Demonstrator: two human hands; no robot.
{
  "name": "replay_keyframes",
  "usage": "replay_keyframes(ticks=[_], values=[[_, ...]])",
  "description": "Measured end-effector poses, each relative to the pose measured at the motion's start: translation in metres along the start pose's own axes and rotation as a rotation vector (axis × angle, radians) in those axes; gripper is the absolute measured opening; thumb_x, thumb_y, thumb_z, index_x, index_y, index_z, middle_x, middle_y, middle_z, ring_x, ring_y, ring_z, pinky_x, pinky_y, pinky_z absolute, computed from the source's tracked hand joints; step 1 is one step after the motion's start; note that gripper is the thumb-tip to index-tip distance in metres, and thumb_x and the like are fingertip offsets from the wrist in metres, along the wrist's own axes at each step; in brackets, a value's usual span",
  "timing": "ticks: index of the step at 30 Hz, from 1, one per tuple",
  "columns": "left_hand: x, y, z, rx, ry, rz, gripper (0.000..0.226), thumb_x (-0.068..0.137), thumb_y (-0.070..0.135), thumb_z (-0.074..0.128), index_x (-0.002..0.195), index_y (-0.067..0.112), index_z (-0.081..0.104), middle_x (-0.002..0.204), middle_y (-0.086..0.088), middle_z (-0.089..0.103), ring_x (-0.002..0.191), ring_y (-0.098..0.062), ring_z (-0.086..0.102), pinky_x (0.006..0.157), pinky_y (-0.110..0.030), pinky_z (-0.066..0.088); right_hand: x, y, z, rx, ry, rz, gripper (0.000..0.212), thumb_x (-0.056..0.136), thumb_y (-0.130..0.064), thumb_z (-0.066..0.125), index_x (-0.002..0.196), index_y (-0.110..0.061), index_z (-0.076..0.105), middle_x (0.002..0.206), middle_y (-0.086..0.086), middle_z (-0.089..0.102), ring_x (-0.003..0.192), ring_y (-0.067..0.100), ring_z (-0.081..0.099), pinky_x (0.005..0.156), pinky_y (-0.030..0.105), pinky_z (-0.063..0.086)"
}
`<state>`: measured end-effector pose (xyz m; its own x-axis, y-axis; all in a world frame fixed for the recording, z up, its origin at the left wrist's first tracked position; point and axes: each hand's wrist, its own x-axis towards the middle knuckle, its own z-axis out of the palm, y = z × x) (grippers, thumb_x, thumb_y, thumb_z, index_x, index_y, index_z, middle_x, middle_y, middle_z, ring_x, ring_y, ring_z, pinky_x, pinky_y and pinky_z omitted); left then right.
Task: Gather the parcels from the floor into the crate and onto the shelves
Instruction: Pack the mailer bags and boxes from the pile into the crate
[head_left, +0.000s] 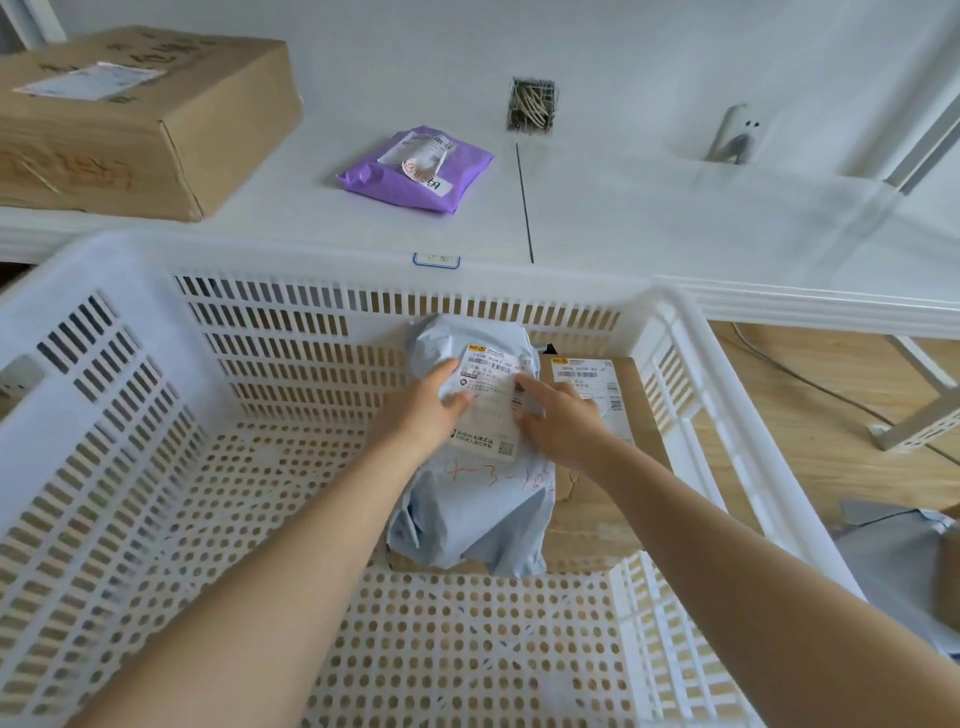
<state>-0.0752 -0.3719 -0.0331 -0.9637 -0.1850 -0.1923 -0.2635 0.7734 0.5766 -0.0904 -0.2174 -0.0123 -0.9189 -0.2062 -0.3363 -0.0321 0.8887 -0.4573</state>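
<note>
Cardboard box (130, 114) on shelf (675, 223) far left, purple mailer (415, 169) right of it. White crate (104, 364) below, mostly bare. Left hand (423, 410) flat on grey parcel (472, 499), thumb along label, fingers relaxed, not clenched. Parcel inside crate, long axis away from body, lying partly over brown box (597, 499). Right hand (558, 423) pressing same parcel, fingers extended. Both hands equally near. Another grey parcel (893, 561) on floor far right.

In the crate (156, 395), a soft parcel (472, 509) lies on a box (613, 493); shelf (675, 223) behind.
</note>
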Motion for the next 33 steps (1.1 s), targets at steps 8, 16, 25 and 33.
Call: replay_keyframes(ticks=[8, 16, 25, 33], values=[[-0.032, 0.040, -0.006, 0.199, 0.182, 0.065, 0.054, 0.093, 0.036, 0.048, 0.144, 0.037, 0.029, 0.151, -0.008, 0.027, 0.136, -0.031, 0.031, 0.100, -0.044, 0.039, -0.055, 0.038, -0.051, -0.098, 0.319, -0.104, 0.051, 0.087, 0.001, 0.043, 0.131, -0.023, 0.052, 0.133, 0.003, 0.054, 0.118, 0.023, 0.052, 0.091, 0.033, 0.048], [-0.070, 0.129, 0.006, 0.054, 0.224, 0.199, 0.039, 0.090, 0.022, 0.053, 0.129, 0.021, 0.053, 0.134, -0.007, 0.051, 0.117, -0.029, 0.052, 0.090, -0.038, 0.047, -0.112, 0.103, -0.123, -0.092, 0.594, -0.148, 0.041, 0.083, 0.002, 0.048, 0.114, -0.019, 0.065, 0.117, 0.003, 0.062, 0.108, 0.023, 0.056, 0.082, 0.026, 0.043], [-0.100, 0.237, 0.061, 0.070, 0.179, 0.320, 0.042, 0.089, 0.023, 0.052, 0.130, 0.019, 0.051, 0.137, -0.006, 0.048, 0.123, -0.027, 0.047, 0.094, -0.034, 0.040, -0.170, 0.225, -0.177, -0.124, 0.575, -0.009, 0.042, 0.082, 0.004, 0.049, 0.116, -0.017, 0.063, 0.123, 0.006, 0.061, 0.114, 0.025, 0.055, 0.088, 0.027, 0.042], [-0.107, 0.312, 0.140, 0.118, 0.037, 0.365, 0.043, 0.089, 0.027, 0.051, 0.132, 0.023, 0.048, 0.140, -0.004, 0.044, 0.126, -0.025, 0.044, 0.099, -0.034, 0.041, -0.198, 0.330, -0.197, -0.041, 0.544, 0.145, 0.046, 0.083, 0.005, 0.048, 0.119, -0.021, 0.062, 0.124, 0.003, 0.062, 0.112, 0.022, 0.057, 0.083, 0.030, 0.048]])
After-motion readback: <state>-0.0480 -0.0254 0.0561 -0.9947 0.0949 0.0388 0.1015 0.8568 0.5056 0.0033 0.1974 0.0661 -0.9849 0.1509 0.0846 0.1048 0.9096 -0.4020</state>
